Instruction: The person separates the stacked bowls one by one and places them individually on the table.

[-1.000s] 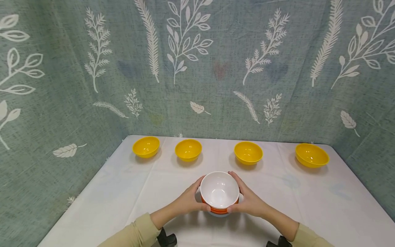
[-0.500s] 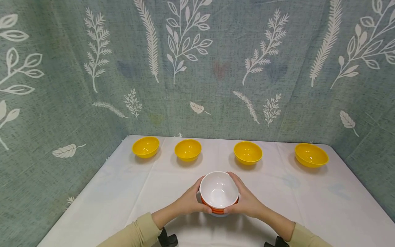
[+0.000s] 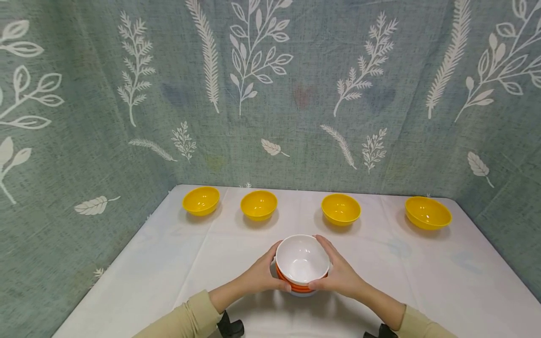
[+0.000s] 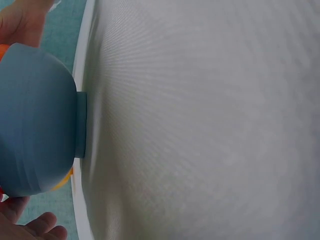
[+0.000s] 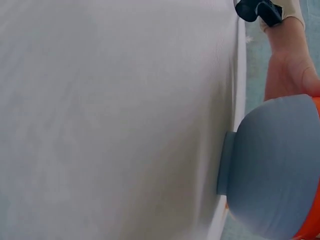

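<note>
Both hands hold a nested stack of bowls at the near middle of the table. On top is a white bowl, tilted a little toward me. Orange bowl edges show beneath it, and a grey-blue bowl with a low foot forms the bottom. My left hand grips the left side, thumb at the near edge. My right hand grips the right side, thumb near the white rim. In the right wrist view the grey-blue bowl's foot is close to the tablecloth; contact is unclear.
Several yellow bowls stand in a row along the table's far side, among them a far-left one and a far-right one. White cloth covers the table. A green leaf-patterned curtain hangs behind and at the sides.
My right hand has drawn in slightly, its thumb moving left along the near edge. The small white lug visible earlier at the bowl's right is now covered. The stack stays in place.
</note>
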`<state>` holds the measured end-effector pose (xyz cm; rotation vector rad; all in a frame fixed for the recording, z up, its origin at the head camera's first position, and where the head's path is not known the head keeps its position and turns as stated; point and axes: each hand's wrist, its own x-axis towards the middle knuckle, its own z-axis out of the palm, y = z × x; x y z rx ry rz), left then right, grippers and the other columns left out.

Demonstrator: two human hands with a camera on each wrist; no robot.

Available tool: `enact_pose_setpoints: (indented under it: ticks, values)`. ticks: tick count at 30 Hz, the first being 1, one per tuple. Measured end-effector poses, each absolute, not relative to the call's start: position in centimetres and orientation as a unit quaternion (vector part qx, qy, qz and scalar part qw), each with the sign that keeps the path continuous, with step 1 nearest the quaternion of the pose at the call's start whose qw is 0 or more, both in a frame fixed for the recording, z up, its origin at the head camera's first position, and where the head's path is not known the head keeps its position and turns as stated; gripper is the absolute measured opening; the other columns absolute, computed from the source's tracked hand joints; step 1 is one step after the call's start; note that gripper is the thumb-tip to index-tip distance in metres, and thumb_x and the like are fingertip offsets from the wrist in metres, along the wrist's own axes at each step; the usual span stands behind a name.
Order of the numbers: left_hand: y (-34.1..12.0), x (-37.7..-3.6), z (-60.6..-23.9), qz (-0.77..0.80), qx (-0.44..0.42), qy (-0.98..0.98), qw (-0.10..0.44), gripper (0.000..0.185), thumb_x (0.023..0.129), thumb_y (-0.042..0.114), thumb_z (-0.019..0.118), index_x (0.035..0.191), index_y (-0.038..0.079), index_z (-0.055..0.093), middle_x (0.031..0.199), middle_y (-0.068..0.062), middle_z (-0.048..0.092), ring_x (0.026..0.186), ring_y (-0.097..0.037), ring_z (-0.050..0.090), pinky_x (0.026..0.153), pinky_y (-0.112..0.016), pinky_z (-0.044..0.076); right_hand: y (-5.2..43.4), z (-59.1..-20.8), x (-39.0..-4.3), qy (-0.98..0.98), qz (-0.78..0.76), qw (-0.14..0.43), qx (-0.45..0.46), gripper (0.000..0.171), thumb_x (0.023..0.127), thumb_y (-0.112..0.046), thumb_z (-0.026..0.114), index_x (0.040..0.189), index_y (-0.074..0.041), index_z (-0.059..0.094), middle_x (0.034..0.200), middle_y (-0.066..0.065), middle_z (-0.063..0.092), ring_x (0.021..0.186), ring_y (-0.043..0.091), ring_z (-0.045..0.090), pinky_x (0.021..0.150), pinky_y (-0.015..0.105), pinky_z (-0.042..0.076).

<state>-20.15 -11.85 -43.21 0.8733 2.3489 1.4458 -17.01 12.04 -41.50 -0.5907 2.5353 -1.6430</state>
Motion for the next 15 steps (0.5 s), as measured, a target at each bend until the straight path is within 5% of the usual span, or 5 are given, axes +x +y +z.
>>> enact_pose_setpoints:
  ticks: [15]
  values:
    - [-11.8, -20.0, -42.9, 0.480, 0.279, 0.820, 0.139, 0.106, 0.065, 0.050, 0.077, 0.144, 0.011, 0.020, 0.144, -0.003, 0.035, 0.131, -0.027, 0.033, 0.103, -0.057, 0.028, 15.3, -38.2, -16.4, 0.827, -0.540, -0.023, -0.157, 0.102, 0.065, -0.016, 0.082, 0.145, -0.005, 0.019, 0.148, 0.023, 0.017, 0.126, 0.046, 0.030, 0.089, 0.053, 0.045]
